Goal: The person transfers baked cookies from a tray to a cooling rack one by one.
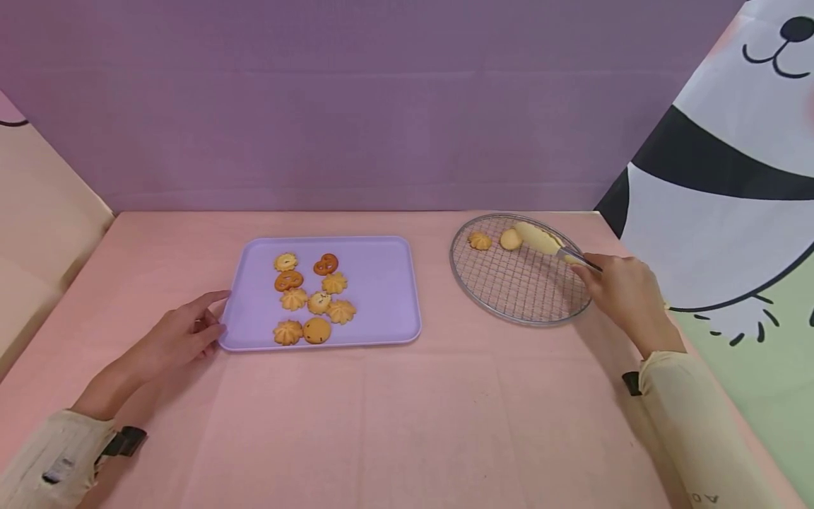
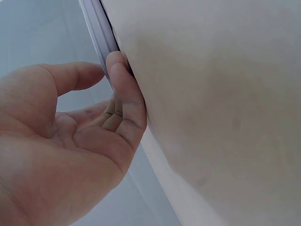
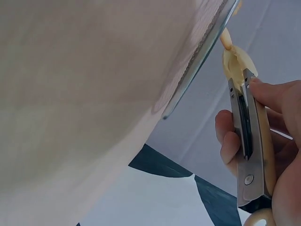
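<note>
My right hand [image 1: 626, 295] grips a pair of tongs [image 1: 539, 239] with pale yellow tips and metal arms. Those tips reach over a round wire rack [image 1: 521, 286] and meet a round cookie [image 1: 511, 239]. A flower-shaped cookie [image 1: 480, 241] lies left of it on the mesh. In the right wrist view, thumb and fingers squeeze the tongs [image 3: 254, 146] near the tips. On the left, my left hand [image 1: 174, 334] pinches the lilac tray [image 1: 384, 297] by its left edge. The left wrist view shows thumb and forefinger on either side of the tray's rim [image 2: 98, 33].
On the tray lie several flower-shaped cookies [image 1: 341, 311], two pretzel-shaped cookies [image 1: 289, 281] and a round dotted cookie [image 1: 316, 330], mostly in its left half. Pink cloth [image 1: 413, 417] covers the table, with a purple backdrop [image 1: 356, 127] behind and a panda print at right.
</note>
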A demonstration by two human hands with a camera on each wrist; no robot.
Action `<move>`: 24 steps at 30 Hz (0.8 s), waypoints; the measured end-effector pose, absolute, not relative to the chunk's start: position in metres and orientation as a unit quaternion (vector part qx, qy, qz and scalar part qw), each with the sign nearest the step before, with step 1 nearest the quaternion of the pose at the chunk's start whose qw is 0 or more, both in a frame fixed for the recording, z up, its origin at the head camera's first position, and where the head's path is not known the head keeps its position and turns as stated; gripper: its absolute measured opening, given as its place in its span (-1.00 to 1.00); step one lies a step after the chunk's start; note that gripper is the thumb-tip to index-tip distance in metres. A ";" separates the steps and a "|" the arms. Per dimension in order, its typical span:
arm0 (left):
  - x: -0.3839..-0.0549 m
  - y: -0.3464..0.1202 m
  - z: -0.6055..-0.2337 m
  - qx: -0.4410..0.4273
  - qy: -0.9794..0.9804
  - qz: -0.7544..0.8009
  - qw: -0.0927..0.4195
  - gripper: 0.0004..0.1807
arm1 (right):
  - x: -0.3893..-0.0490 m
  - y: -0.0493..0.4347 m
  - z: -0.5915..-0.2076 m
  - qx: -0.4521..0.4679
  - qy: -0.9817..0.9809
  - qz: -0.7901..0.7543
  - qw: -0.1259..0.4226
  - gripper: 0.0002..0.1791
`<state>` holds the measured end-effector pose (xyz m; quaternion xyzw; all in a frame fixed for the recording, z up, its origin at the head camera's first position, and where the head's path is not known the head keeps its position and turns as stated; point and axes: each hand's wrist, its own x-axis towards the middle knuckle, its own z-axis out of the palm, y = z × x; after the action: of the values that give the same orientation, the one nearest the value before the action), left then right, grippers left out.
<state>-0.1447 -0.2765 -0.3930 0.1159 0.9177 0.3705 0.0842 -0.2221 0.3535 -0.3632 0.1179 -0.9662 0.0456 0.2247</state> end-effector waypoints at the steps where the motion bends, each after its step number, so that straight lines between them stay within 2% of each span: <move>1: -0.145 -0.276 -0.393 0.116 0.918 0.370 0.084 -0.39 | -0.222 0.354 -0.364 0.118 -0.966 0.044 0.225 -0.73; 8: -0.144 -0.276 -0.393 0.115 0.917 0.371 0.090 -0.37 | -0.223 0.353 -0.367 0.112 -0.966 0.029 0.231 -0.80; 15: -0.145 -0.277 -0.394 0.112 0.918 0.371 0.088 -0.38 | -0.221 0.350 -0.365 0.092 -0.972 0.018 0.216 -0.76; 24: -0.145 -0.276 -0.393 0.108 0.919 0.367 0.093 -0.38 | -0.217 0.346 -0.361 0.086 -0.970 0.030 0.224 -0.75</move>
<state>-0.1448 -0.2762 -0.3930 0.1077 0.9192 0.3672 0.0927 -0.2169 0.3458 -0.3605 0.0856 -0.9703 0.0301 0.2244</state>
